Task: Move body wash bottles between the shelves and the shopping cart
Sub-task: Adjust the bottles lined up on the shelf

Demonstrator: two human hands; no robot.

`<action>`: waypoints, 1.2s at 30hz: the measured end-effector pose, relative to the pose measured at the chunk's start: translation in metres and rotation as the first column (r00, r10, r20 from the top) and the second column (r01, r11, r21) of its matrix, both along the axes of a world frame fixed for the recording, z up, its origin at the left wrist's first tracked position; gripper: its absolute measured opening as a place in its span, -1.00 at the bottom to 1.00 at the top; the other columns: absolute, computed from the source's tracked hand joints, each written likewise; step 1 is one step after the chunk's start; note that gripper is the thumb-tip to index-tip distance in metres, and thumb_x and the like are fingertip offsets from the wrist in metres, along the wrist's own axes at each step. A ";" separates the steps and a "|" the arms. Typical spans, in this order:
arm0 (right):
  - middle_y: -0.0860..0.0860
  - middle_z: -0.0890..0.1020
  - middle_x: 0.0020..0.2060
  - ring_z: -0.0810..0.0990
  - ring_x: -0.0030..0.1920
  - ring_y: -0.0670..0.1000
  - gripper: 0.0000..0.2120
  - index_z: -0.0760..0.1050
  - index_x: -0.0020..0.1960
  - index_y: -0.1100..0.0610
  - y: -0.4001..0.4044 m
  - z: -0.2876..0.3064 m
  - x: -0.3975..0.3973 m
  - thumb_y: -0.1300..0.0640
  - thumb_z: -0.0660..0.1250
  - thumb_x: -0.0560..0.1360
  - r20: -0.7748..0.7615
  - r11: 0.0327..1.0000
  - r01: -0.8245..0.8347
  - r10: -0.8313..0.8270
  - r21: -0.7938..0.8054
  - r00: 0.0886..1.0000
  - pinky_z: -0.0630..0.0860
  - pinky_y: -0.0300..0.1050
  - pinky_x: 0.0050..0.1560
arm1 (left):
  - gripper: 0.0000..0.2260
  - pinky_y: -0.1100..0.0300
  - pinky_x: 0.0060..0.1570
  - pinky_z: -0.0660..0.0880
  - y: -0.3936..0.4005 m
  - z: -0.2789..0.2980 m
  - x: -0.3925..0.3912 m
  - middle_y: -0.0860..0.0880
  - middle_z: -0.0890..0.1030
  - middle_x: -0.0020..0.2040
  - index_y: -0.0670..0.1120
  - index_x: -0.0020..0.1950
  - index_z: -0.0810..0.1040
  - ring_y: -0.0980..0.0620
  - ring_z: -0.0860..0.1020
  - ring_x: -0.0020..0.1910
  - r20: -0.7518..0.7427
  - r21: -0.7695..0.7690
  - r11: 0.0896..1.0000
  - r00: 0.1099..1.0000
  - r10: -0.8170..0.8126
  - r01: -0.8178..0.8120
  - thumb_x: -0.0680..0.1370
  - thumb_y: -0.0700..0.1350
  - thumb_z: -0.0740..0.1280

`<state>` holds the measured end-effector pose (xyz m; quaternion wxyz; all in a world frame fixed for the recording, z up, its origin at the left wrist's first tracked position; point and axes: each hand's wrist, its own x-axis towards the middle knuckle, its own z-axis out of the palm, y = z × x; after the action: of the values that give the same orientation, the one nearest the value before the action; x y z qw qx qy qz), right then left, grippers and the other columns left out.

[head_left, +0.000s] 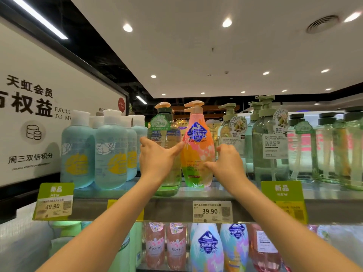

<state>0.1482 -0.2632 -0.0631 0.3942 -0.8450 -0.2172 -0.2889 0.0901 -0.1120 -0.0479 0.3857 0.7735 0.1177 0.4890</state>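
Standing upright on the top shelf (196,195), the orange-pink pump bottle (197,152) carries a blue diamond badge and partly readable script, "Gree...Rosy". Price tag (212,211) below it reads 39.90; a green "NEW" tag (53,201) at left reads 49.90. Neighbouring clear green bottle (270,138) reads "OIL CONTROL ACNE FRAGRANCE BODY WASH". Left hand (157,160): fingers straight, spread, thumb tip touching the orange-pink bottle's left side; grip released. Right hand (225,163): fingers curved round the bottle's right side, thumb against its front; grip grasping the bottle.
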 end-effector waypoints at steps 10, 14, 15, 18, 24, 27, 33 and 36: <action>0.01 0.67 -0.01 0.63 -0.04 -0.05 -0.66 0.57 0.10 0.12 0.046 -0.005 -0.038 0.05 0.50 0.37 -0.157 0.864 -0.445 0.486 0.234 0.860 0.54 -0.20 0.02 | -0.67 -0.19 0.18 0.44 0.024 -0.013 -0.018 -0.16 0.56 0.13 0.00 0.26 0.26 -0.12 0.55 0.10 0.127 -0.292 0.822 0.872 -0.472 0.488 0.57 0.02 0.28; 0.08 0.67 0.04 0.63 -0.04 -0.05 -0.60 0.55 0.19 0.21 0.038 -0.006 -0.041 0.16 0.50 0.38 -0.150 0.821 -0.485 0.543 0.302 0.826 0.56 -0.20 0.04 | -0.66 -0.11 0.00 0.53 0.014 -0.013 -0.035 -0.10 0.59 0.01 0.03 0.26 0.29 -0.07 0.59 0.00 0.219 -0.217 0.792 0.819 -0.531 0.571 0.55 -0.20 0.30; 0.08 0.67 0.03 0.62 -0.06 -0.07 -0.61 0.55 0.19 0.22 0.031 -0.003 -0.041 0.20 0.49 0.38 -0.137 0.813 -0.497 0.553 0.303 0.822 0.56 -0.19 0.05 | -0.65 -0.04 -0.04 0.53 0.008 -0.011 -0.039 -0.06 0.59 0.00 0.02 0.24 0.29 -0.02 0.59 -0.02 0.237 -0.181 0.786 0.802 -0.549 0.591 0.54 -0.23 0.31; 0.03 0.66 -0.01 0.64 -0.04 -0.05 -0.64 0.57 0.12 0.17 0.004 0.011 -0.045 0.23 0.51 0.35 -0.083 0.816 -0.497 0.540 0.295 0.837 0.56 -0.08 0.13 | -0.66 0.03 -0.06 0.54 -0.017 0.002 -0.046 -0.03 0.59 -0.04 -0.02 0.19 0.30 0.05 0.59 -0.09 0.266 -0.064 0.766 0.751 -0.604 0.639 0.50 -0.26 0.33; -0.05 0.68 -0.03 0.64 0.02 -0.08 -0.66 0.60 0.10 0.10 -0.093 0.047 -0.058 0.13 0.53 0.34 0.018 0.882 -0.412 0.420 0.228 0.907 0.55 -0.01 0.16 | -0.61 0.06 -0.06 0.56 -0.096 0.031 -0.041 -0.10 0.59 0.07 0.03 0.17 0.31 0.01 0.60 0.03 0.294 0.089 0.700 0.653 -0.698 0.709 0.43 -0.11 0.40; -0.04 0.69 -0.03 0.65 0.01 -0.04 -0.67 0.61 0.09 0.06 -0.153 0.056 -0.060 0.14 0.53 0.33 0.014 0.912 -0.354 0.359 0.209 0.933 0.55 0.03 0.15 | -0.59 -0.01 0.00 0.56 -0.149 0.035 -0.029 -0.08 0.60 0.07 0.03 0.18 0.32 -0.02 0.60 0.06 0.291 0.123 0.660 0.609 -0.738 0.741 0.44 -0.07 0.44; -0.08 0.68 -0.04 0.66 -0.06 -0.12 -0.74 0.58 0.01 -0.03 -0.267 0.064 -0.046 0.19 0.50 0.36 -0.033 0.937 -0.308 0.318 0.166 0.948 0.59 -0.22 -0.02 | -0.56 0.04 0.01 0.58 -0.255 0.039 0.006 -0.05 0.61 0.01 0.03 0.18 0.30 -0.05 0.60 0.04 0.296 0.144 0.619 0.563 -0.771 0.772 0.44 -0.06 0.47; -0.04 0.68 -0.04 0.66 -0.03 -0.08 -0.73 0.57 0.04 0.03 -0.296 0.058 -0.028 0.20 0.48 0.38 -0.076 0.932 -0.292 0.314 0.216 0.946 0.60 -0.16 0.02 | -0.58 0.14 -0.02 0.57 -0.285 0.035 0.026 -0.05 0.60 0.01 0.01 0.17 0.28 -0.02 0.59 0.03 0.278 0.156 0.645 0.593 -0.755 0.748 0.46 -0.13 0.44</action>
<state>0.1205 -0.5592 -0.0048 0.5289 -0.7713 -0.2930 -0.1985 0.1160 -0.3969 -0.0130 0.5605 0.6654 -0.2883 0.4000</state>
